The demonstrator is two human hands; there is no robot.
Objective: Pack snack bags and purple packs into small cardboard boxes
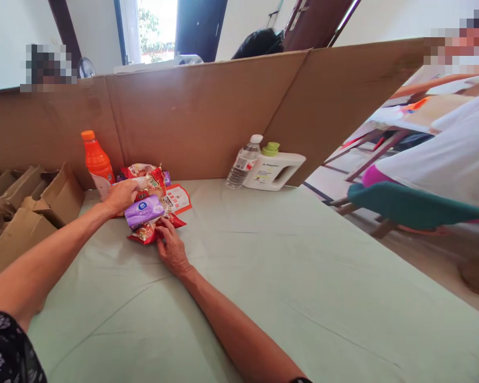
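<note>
A small pile of packaged goods lies at the left back of the table. My left hand (121,196) reaches over its left side, fingers closed on the edge of an upper red snack packet (155,182). At the front of the pile, my right hand (173,249) has its thumb and curled fingers on another red snack packet (144,233). Between the hands a purple tissue pack (144,211) rests on the packets. An orange-edged white flat packet (178,199) lies to the right. Just behind my left hand stands a bottle of orange drink (98,162).
Cardboard dividers (40,197) form compartments on the left. A cardboard wall (191,117) runs along the back. Against it are a clear water bottle (243,165), leaning, and a white jug with a green cap (273,170). A teal stool (407,205) and another person are at right.
</note>
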